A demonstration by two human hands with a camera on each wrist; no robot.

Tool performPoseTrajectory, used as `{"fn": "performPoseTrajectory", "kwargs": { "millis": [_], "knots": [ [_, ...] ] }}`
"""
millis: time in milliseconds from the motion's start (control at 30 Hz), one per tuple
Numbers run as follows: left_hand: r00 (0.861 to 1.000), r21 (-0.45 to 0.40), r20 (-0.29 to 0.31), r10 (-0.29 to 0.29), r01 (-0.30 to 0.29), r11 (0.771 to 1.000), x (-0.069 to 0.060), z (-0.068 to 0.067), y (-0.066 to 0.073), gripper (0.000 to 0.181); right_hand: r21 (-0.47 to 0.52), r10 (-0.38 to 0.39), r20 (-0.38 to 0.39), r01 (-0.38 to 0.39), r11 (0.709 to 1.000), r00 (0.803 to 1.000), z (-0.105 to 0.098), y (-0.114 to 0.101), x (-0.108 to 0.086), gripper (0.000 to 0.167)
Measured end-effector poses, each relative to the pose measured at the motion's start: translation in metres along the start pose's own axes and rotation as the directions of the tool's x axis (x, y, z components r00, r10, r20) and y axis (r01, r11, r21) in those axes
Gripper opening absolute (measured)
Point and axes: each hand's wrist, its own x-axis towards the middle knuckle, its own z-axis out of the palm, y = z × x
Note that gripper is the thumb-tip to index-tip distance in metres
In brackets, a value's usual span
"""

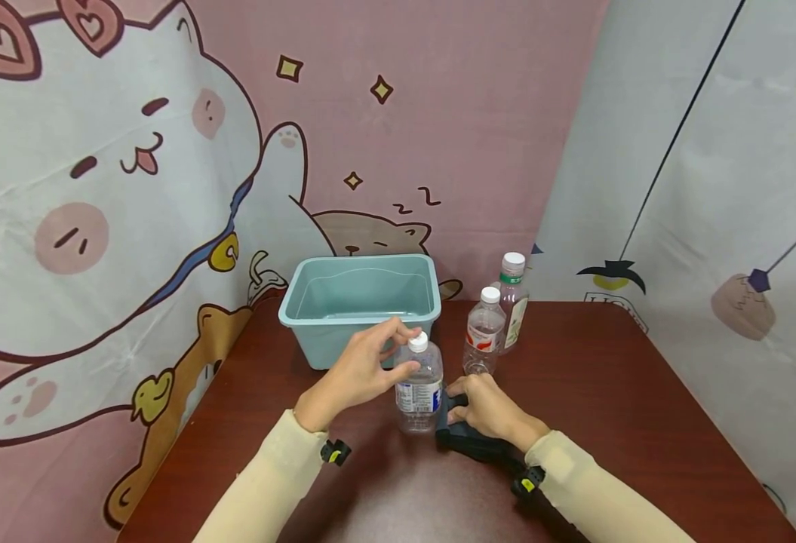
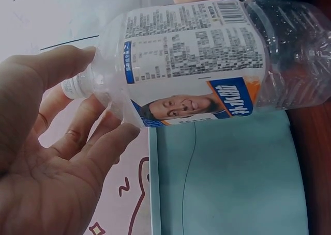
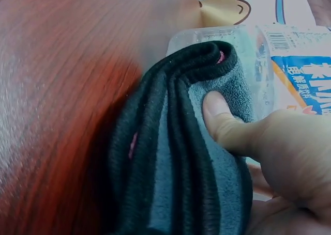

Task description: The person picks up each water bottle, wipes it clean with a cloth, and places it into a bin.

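Note:
A clear bottle (image 1: 419, 396) with a white cap and a printed label stands upright on the table in front of the bin. My left hand (image 1: 364, 366) has its thumb and fingers curled round the bottle's neck, just under the cap; the left wrist view shows the hand (image 2: 67, 137) around the neck of the bottle (image 2: 191, 64). My right hand (image 1: 493, 411) grips a folded dark grey cloth (image 1: 468, 437) beside the bottle's base. In the right wrist view, the thumb of that hand (image 3: 279, 147) presses on the black-edged cloth (image 3: 181, 142), close against the bottle.
A light blue-green bin (image 1: 360, 320) stands behind the left hand. Two more clear bottles, a smaller one (image 1: 484, 335) and one with a green neck ring (image 1: 514, 313), stand behind the right hand. A cartoon-printed curtain (image 1: 438, 113) hangs behind the brown table (image 1: 608, 392).

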Motion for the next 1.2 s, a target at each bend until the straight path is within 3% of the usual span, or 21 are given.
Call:
{"fn": "performPoseTrajectory", "kwargs": {
  "millis": [267, 433, 700, 1200],
  "knots": [
    [1.000, -0.017, 0.006, -0.003, 0.003, 1.000, 0.000, 0.001, -0.001, 0.034, 0.055, 0.058, -0.035, -0.056, 0.997, 0.998, 0.001, 0.005, -0.004, 0.032],
    [1.000, -0.022, 0.015, -0.007, 0.007, 1.000, 0.000, 0.000, -0.001, 0.034, 0.145, 0.086, -0.060, -0.076, 0.987, 0.995, -0.003, 0.005, -0.007, 0.035],
    [1.000, -0.011, 0.011, 0.013, -0.013, 1.000, 0.000, -0.001, -0.001, 0.034, 0.229, 0.150, -0.126, -0.118, 0.966, 0.981, -0.015, -0.004, -0.006, 0.037],
    [1.000, 0.003, 0.000, 0.023, -0.023, 1.000, -0.001, -0.002, 0.000, 0.034, 0.253, 0.079, -0.343, 0.011, 0.968, 0.936, -0.050, -0.041, 0.004, 0.038]
  ]
}}
